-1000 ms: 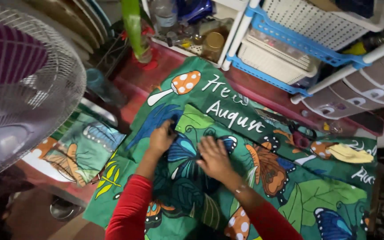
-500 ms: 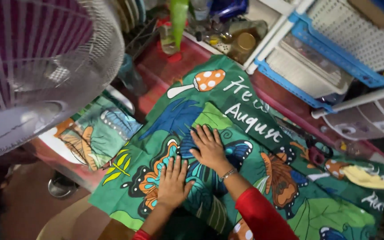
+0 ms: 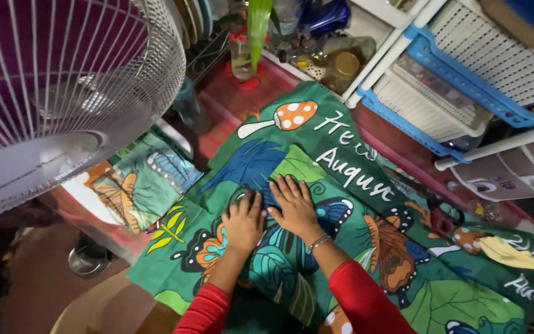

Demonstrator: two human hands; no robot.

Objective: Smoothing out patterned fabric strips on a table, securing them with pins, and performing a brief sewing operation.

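Note:
A green cloth (image 3: 403,291) printed with butterflies, leaves and mushrooms lies spread over a red table (image 3: 224,114). Both my hands rest flat on it, side by side near its middle. My left hand (image 3: 243,221) lies palm down with its fingers together on a blue and orange butterfly. My right hand (image 3: 293,206) is spread palm down just to the right, a thin bracelet on its wrist. Both arms wear red sleeves. Neither hand holds anything.
A large white fan cage (image 3: 63,86) fills the upper left. A second folded printed cloth (image 3: 140,185) lies left of the green one. White and blue plastic baskets (image 3: 440,93) stand at the upper right, jars and bottles (image 3: 341,62) at the back. Scissors (image 3: 443,216) lie at right.
The view has swung, so the cloth sits further right. My hands slid along the cloth, the left one ending level beside the right, both pressed flat.

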